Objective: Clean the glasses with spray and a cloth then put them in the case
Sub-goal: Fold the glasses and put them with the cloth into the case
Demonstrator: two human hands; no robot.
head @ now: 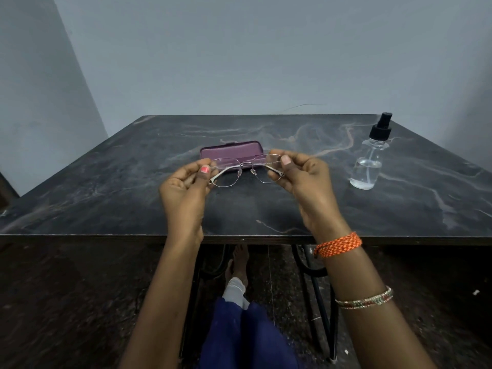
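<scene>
I hold the glasses [246,169] up above the dark marbled desk [133,203], thin metal frame, clear lenses, temples folded behind. My left hand [186,187] pinches one end, my right hand [303,182] pinches the other, fingers [286,159] curled round the rim. The purple case [231,153] lies closed just beyond, its near edge hidden by the glasses. The spray bottle [371,158], clear with a black nozzle, stands well apart to the right. I see no cloth. Open desk lies left and near the front edge.
</scene>
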